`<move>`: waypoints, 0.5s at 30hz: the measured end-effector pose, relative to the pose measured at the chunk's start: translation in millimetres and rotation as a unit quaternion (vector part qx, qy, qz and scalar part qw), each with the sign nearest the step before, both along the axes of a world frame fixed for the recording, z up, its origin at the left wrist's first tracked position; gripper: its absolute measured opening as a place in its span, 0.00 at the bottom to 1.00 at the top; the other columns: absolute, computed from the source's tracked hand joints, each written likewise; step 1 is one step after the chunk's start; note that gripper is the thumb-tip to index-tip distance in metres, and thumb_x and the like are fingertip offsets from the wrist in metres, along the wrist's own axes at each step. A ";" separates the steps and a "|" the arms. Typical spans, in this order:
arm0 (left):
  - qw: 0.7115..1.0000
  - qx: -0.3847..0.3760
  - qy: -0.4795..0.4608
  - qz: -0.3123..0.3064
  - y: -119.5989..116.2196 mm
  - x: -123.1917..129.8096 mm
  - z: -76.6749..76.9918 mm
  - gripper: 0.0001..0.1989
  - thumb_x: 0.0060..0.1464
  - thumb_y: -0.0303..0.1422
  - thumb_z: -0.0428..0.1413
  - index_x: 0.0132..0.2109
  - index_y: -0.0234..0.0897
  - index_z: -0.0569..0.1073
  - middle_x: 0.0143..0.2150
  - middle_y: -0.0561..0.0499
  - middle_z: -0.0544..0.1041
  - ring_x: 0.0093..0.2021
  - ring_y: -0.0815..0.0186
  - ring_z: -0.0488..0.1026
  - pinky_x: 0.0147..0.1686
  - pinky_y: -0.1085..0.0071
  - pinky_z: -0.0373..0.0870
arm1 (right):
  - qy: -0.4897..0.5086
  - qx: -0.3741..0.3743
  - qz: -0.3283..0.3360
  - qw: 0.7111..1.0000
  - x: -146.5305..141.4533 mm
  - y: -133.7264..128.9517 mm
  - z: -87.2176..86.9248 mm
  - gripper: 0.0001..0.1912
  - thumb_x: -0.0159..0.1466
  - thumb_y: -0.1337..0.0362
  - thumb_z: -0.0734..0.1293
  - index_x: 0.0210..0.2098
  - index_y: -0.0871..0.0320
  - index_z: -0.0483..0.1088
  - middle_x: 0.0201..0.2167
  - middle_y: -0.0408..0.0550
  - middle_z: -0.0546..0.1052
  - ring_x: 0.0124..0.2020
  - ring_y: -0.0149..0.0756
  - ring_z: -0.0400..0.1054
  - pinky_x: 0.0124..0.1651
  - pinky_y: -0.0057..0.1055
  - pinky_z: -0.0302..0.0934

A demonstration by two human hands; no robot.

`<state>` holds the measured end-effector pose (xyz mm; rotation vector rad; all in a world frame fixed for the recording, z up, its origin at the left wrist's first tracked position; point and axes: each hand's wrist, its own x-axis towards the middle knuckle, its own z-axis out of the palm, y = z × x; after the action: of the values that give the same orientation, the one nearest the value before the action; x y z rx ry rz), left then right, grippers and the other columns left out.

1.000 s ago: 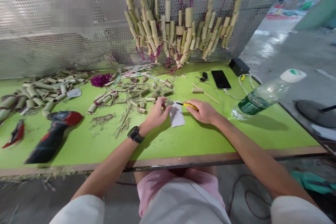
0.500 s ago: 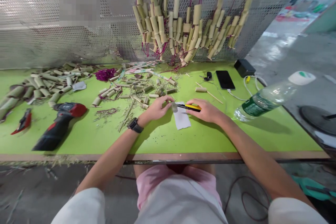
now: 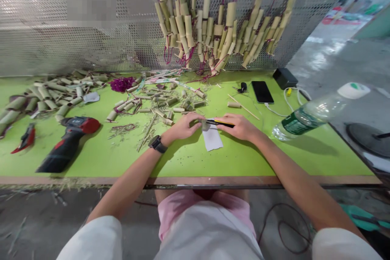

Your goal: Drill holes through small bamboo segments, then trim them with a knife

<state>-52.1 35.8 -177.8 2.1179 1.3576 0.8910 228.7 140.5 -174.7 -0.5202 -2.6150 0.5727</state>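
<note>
My right hand (image 3: 239, 126) is closed around a yellow and black utility knife (image 3: 224, 123), its tip pointing left. My left hand (image 3: 186, 126), with a black watch (image 3: 157, 144) on the wrist, has thumb and forefinger closed at a small pale piece (image 3: 205, 124). The knife's tip meets this piece; whether it cuts in is too small to tell. Beneath them a white slip of paper (image 3: 212, 140) lies on the green tabletop (image 3: 189, 166).
Left are a cordless drill (image 3: 68, 142), red pruning shears (image 3: 27, 139) and bamboo pieces (image 3: 48, 93). A water bottle (image 3: 317, 113), phone (image 3: 262, 92) and black box (image 3: 284, 78) stand or lie right. Strung bamboo (image 3: 219, 34) hangs on the perforated metal panel (image 3: 131, 36) behind.
My right hand and the knife have tilted slightly, showing less of the yellow side. My left fingers have shifted a little at the pale piece. The whole view has moved slightly.
</note>
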 end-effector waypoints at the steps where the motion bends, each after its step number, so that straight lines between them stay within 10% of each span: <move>1: 1.000 0.003 0.004 -0.002 0.8 -0.5 -1.6 0.14 0.71 0.38 0.51 0.55 0.41 0.79 0.54 0.42 0.83 0.55 0.52 0.78 0.59 0.49 0.73 | 0.003 0.014 0.003 1.000 0.5 0.9 -0.6 0.25 0.77 0.47 0.63 0.64 0.52 0.79 0.43 0.55 0.84 0.30 0.37 0.72 0.35 0.33 0.63; 15: 0.997 0.013 0.055 0.043 3.8 2.8 -11.4 0.17 0.76 0.38 0.44 0.52 0.40 0.77 0.50 0.42 0.81 0.52 0.53 0.75 0.55 0.51 0.70 | -0.028 0.103 0.046 0.993 1.9 6.5 -7.8 0.23 0.78 0.50 0.62 0.62 0.52 0.80 0.33 0.52 0.86 0.26 0.37 0.71 0.31 0.32 0.57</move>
<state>-49.3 39.6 -189.1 2.1704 1.5111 0.8408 230.5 146.9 -182.4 -0.3557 -2.7219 0.3133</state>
